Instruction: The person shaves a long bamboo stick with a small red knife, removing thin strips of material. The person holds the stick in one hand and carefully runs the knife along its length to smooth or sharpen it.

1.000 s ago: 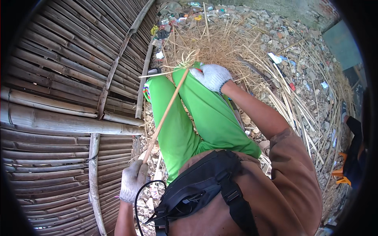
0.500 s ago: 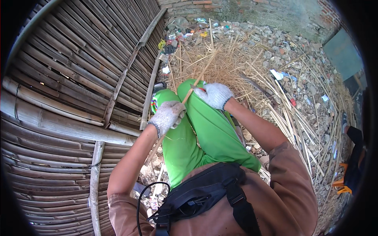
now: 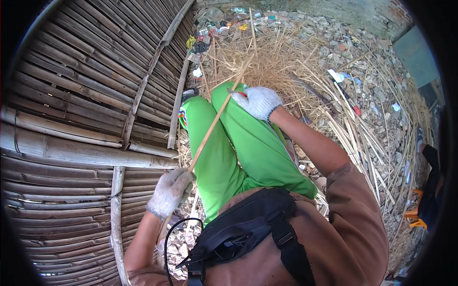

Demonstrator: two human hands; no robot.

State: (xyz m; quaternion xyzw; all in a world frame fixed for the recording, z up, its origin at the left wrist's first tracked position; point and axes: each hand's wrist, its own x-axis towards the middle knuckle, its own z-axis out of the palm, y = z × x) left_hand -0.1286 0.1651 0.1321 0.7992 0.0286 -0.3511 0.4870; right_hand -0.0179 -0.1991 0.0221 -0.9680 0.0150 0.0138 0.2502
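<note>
A long, thin bamboo strip (image 3: 210, 131) runs slantwise over my green trousers, from beside my left hip to beyond my knees. My left hand (image 3: 168, 191), in a whitish knitted glove, is closed round its lower part near the bamboo wall. At my knee, my gloved right hand (image 3: 260, 102) grips a small knife (image 3: 231, 91), with a short grey blade and a bit of red by the thumb. The blade lies against the strip's upper part. Most of the knife's handle is hidden in the glove.
A bamboo slat wall (image 3: 86, 86) stands close on my left. Pale shavings (image 3: 272, 66) and litter cover the stony ground ahead. Several split bamboo strips (image 3: 355, 138) lie on the right, beside a long dark blade-like piece (image 3: 312, 91). Another person's dark sleeve (image 3: 431, 159) shows at the right edge.
My left hand has slid down and back toward my hip, away from my right hand. A longer stretch of strip now shows between them. My right hand has barely moved.
</note>
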